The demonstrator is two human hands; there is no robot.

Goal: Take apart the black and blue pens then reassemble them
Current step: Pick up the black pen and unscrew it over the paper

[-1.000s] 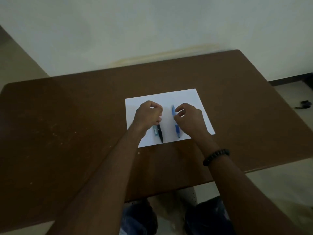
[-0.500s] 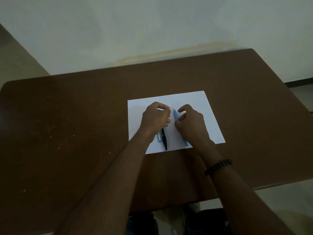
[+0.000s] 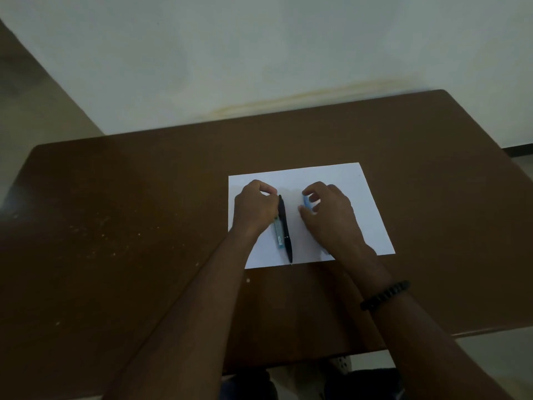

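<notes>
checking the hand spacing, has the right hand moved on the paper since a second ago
Yes. The right hand has shifted rightward on the white paper, away from the black pen, so the gap to the left hand is wider.

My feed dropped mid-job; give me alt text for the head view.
Both hands rest on a white paper sheet on a brown wooden table: the left hand touches a slim black pen, and the right hand pinches a blue pen.

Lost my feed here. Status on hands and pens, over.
Left hand curled at black pen, grip unclear. Right hand fingers pinching blue pen. Both pens lie on white paper. Nothing blocking.
</notes>
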